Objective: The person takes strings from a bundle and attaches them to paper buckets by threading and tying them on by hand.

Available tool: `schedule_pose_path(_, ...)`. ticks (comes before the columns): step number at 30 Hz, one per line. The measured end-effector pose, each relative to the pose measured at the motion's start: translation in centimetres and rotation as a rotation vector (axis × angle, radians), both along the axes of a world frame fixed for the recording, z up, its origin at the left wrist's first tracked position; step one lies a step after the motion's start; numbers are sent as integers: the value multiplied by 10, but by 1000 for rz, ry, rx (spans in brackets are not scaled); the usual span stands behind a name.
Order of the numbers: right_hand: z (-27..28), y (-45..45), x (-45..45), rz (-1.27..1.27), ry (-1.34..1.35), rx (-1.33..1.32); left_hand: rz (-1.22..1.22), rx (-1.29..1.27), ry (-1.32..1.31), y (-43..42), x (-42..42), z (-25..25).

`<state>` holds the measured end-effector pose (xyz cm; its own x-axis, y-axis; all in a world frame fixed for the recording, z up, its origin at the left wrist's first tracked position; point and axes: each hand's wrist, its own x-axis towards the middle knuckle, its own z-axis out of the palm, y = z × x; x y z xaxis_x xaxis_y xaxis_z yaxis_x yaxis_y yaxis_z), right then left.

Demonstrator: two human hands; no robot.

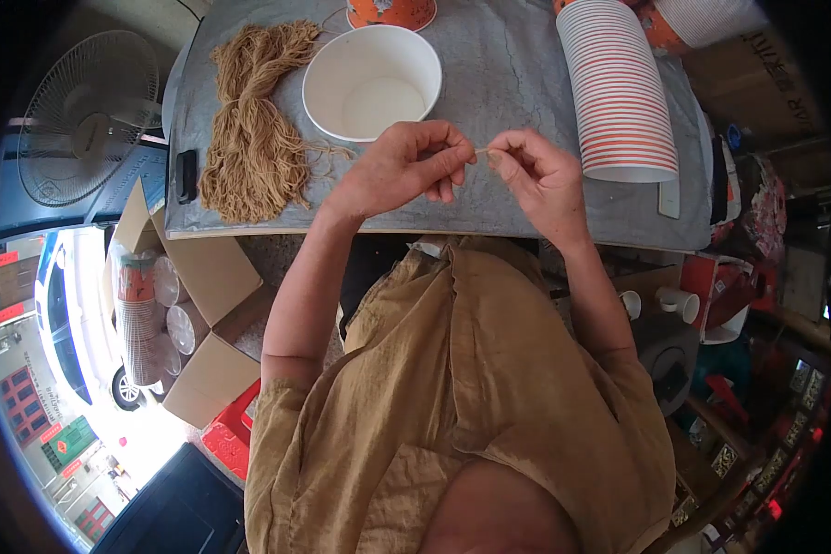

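Observation:
Between my two hands a short piece of tan string [483,150] is pinched, held just above the near part of the table. My left hand [409,166] has its thumb and forefinger closed on one side of it. On the other side, my right hand [537,175] pinches it with thumb and fingertip. Right behind my left hand stands a white paper bucket [372,83], its inside bare. A thick bundle of tan string [254,129] lies to the left of the bucket, with loose strands trailing toward my left wrist.
A long stack of paper buckets [619,92] lies at the right, near a pale flat object [669,197]. An orange bucket [391,12] is at the back. A black object [186,175] rests at the left edge. A fan [92,134] and a cardboard box [208,277] are on the left.

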<state>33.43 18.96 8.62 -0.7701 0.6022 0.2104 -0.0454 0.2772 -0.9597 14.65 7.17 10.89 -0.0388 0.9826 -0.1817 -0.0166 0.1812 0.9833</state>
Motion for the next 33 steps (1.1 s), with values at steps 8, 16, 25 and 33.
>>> schedule_pose_path(8, 3, -3, -4, -28, 22, -4, 40, 34, 84, -5, -9, 5)
schedule_pose_path(16, 7, -5, -17, -145, 55, -64, 41, 41, -34, -5, -14, 1)
schedule_pose_path(25, 1, 10, -24, 29, 121, -41, 60, 33, -114, -9, -24, 3)
schedule_pose_path(33, 16, 24, -21, 250, 64, 125, -126, -83, 100, 7, -30, 25)
